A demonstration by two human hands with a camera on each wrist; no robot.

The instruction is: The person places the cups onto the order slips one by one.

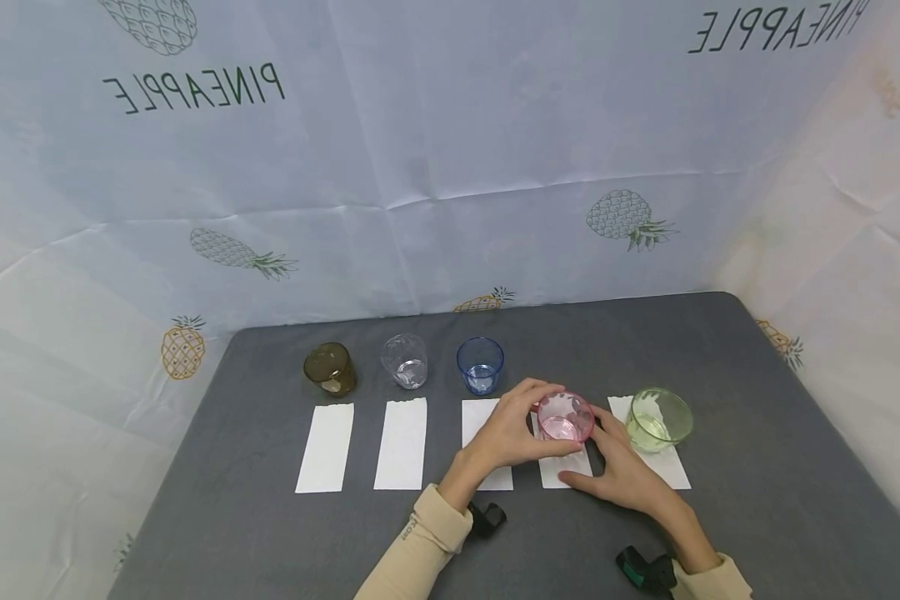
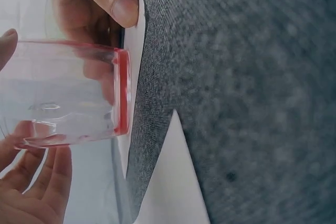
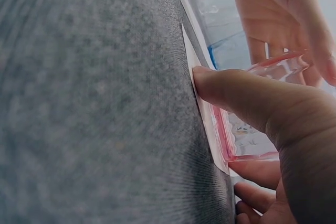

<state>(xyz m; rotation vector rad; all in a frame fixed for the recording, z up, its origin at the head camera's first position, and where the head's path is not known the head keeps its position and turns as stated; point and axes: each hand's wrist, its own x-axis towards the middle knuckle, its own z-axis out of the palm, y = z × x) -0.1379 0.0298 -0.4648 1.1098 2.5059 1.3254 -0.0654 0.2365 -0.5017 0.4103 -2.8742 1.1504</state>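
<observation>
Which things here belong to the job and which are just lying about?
Likely the job:
- transparent pink tumbler
- pale green tumbler
- brown tumbler
- clear tumbler
- blue tumbler
- five white rectangular paper strips

Just surroundings:
- pineapple-printed white fabric backdrop
- grey tabletop

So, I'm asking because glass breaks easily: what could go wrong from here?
The right hand is close beside the green glass, so drawing back carelessly might knock it. Its thumb is at the paper strip beneath the pink glass, and could drag the strip askew.
</observation>
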